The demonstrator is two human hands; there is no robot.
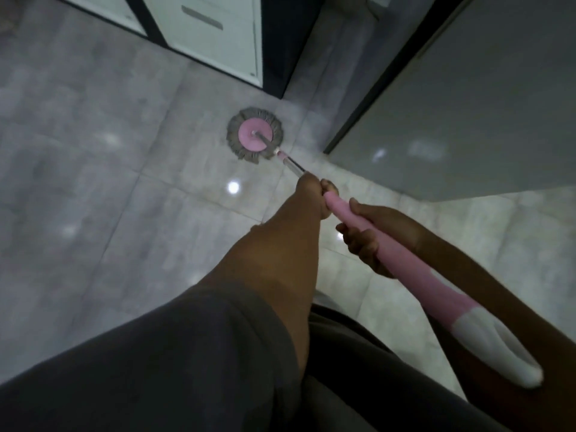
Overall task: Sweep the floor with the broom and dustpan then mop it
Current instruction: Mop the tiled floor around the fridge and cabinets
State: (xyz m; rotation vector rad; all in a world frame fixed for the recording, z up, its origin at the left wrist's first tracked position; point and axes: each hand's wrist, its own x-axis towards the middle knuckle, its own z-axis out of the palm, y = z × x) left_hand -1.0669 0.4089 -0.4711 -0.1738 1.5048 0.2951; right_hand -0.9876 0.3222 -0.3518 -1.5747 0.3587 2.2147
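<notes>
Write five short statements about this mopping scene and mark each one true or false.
1. Both the left hand and the right hand grip the mop handle. True.
2. The mop head is a blue rectangle. False: it is round, a pink disc with a grey fringe.
3. The left hand holds the handle nearer the mop head than the right hand does. True.
4. The floor is carpeted. False: it is glossy grey tile.
5. The mop head lies near the corner of the white cabinet. True.
</notes>
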